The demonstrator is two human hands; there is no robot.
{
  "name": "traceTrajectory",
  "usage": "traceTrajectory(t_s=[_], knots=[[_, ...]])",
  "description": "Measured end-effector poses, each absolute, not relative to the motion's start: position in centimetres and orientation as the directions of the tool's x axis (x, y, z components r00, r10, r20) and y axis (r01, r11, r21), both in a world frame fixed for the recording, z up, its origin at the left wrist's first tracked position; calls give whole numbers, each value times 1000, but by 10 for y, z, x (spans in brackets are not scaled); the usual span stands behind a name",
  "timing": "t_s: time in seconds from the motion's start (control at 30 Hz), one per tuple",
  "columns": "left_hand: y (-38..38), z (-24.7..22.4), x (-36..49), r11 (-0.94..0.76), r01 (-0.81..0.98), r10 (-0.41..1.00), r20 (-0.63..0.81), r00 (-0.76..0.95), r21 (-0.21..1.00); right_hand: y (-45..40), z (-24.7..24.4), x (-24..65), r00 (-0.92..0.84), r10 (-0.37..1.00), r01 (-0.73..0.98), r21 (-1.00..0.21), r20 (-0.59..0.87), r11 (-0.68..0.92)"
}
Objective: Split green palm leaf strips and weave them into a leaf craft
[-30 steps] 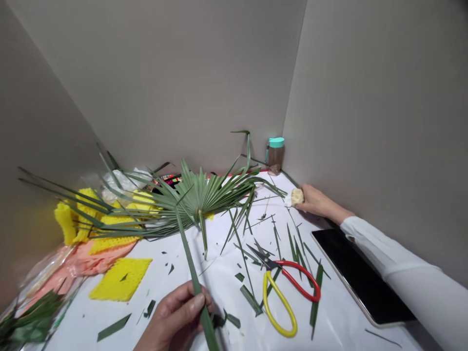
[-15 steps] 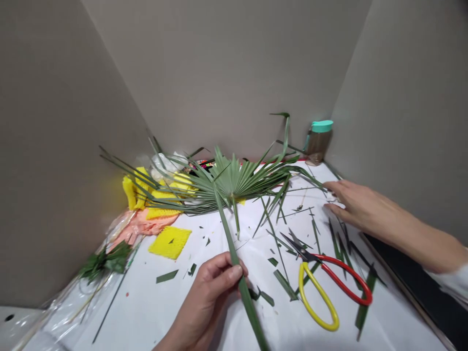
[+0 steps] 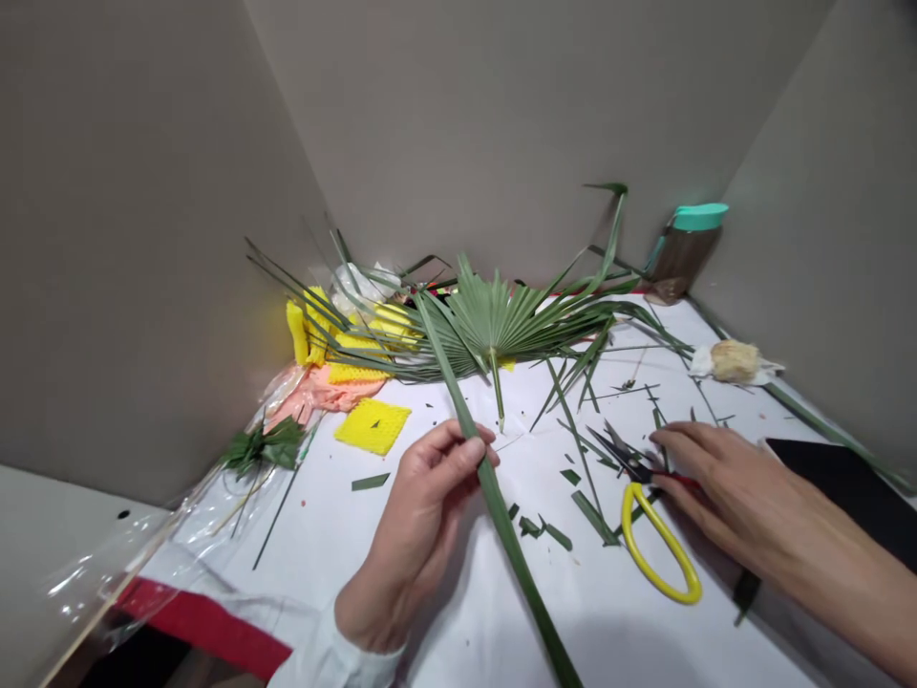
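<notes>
My left hand (image 3: pixel 437 497) pinches a long green leaf strip (image 3: pixel 517 549) between thumb and fingers, near the middle of the table. The strip slants from upper left down to the front edge of the view. Over the scissors (image 3: pixel 666 559) at the right is my right hand (image 3: pixel 706 478), its fingers bent and apart above the red handle, which it mostly covers. Whether it touches the handle is hard to tell. The yellow handle lies in plain sight and the blades point to the upper left. Behind them spreads a fan-shaped palm leaf (image 3: pixel 498 320).
Leaf scraps (image 3: pixel 591 516) lie about the scissors. At the left are yellow foam pieces (image 3: pixel 373 426), pink material (image 3: pixel 319 394) and a leafy sprig (image 3: pixel 265 447). A bottle with a teal lid (image 3: pixel 686 250), a wrapped tan item (image 3: pixel 735 362) and a black flat object (image 3: pixel 838 492) are at the right.
My right hand has come down from the far right side of the table to the scissors. My left hand still grips the strip. The view has shifted, showing more of the right side and near-left corner.
</notes>
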State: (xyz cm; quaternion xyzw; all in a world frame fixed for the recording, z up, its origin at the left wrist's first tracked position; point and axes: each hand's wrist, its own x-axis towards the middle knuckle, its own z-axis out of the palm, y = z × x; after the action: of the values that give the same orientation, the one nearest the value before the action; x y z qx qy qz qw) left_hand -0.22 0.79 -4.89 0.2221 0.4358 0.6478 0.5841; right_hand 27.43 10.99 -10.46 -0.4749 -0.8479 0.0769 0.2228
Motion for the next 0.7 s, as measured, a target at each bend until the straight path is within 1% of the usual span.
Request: traceTrajectory(t_s=[0.03, 0.07, 0.13, 0.17, 0.2, 0.23, 0.27, 0.37, 0.53, 0.63, 0.7], knots=[[9, -48, -3, 54, -578, 949, -222, -224, 815, 106, -95, 267, -452, 837, 763, -353, 308, 542], [10, -48, -3, 50, -586, 949, -220, -224, 809, 100, -84, 258, -431, 853, 738, -429, 294, 521], [11, -46, -4, 39, -593, 953, -209, -221, 805, 82, -61, 235, -496, 864, 627, -651, 92, 429], [12, -44, -4, 30, -594, 956, -197, -219, 804, 72, -51, 223, -536, 844, 558, -744, 16, 369], [12, -43, -3, 19, -594, 959, -183, -217, 804, 61, -43, 211, -609, 789, 483, -826, -78, 291], [13, -41, -3, 9, -594, 962, -168, -214, 805, 50, -36, 200, -655, 747, 408, -885, -113, 224], [13, -39, -3, -4, -592, 965, -152, -212, 806, 41, -32, 190, -687, 710, 374, -912, -151, 168], [16, -33, -4, -35, -586, 973, -107, -206, 810, 22, -26, 173, -695, 710, 314, -936, -115, 156], [13, -27, 0, -55, -556, 981, -58, -183, 829, 13, -22, 167, -620, 784, 289, -921, 29, 263], [5, -27, 6, -12, -505, 990, -59, -125, 863, 10, -20, 165, -541, 826, 320, -871, 156, 373], [-1, -28, 9, 14, -501, 993, -70, -92, 866, 6, -20, 164, -511, 814, 329, -813, 274, 480]])
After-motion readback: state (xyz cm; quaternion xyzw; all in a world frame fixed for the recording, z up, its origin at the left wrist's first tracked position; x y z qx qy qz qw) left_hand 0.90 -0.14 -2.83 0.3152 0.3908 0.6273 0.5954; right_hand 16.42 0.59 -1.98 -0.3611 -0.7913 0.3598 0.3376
